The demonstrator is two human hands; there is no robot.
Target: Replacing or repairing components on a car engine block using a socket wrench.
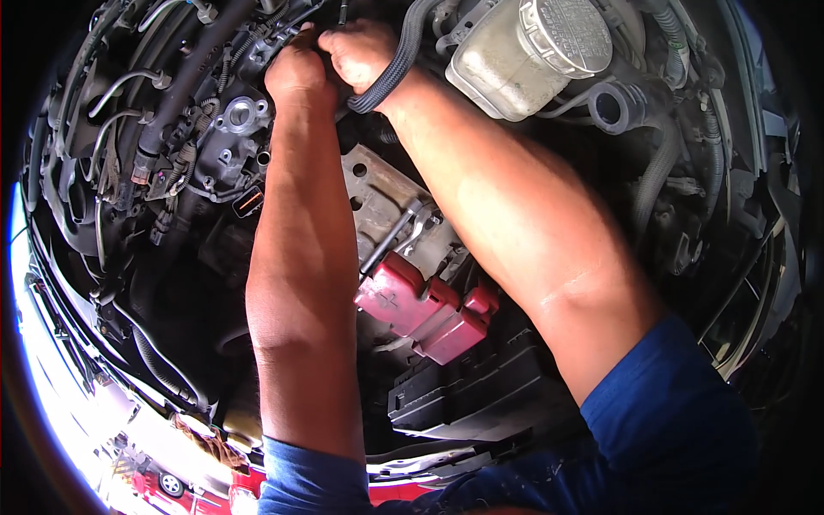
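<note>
Both of my arms reach far into an engine bay. My left hand (299, 70) is closed, low among the engine parts, its fingertips mostly hidden. Right beside it, nearly touching, my right hand (360, 53) is curled closed. What either one holds is hidden. A thin dark rod (343, 12) stands just beyond the right hand; I cannot tell whether it is gripped. A black braided hose (401, 70) bends across my right wrist. Left of my left wrist sits a grey metal housing with a round opening (242, 114).
Between my forearms, a ratchet-like tool (397, 230) lies on a metal bracket (371, 176). Nearer are a red plastic cover (422, 302) and a black box (472, 390). A capped translucent reservoir (498, 73) and an open-ended pipe (608, 108) stand to the right. Hoses and wiring crowd the left.
</note>
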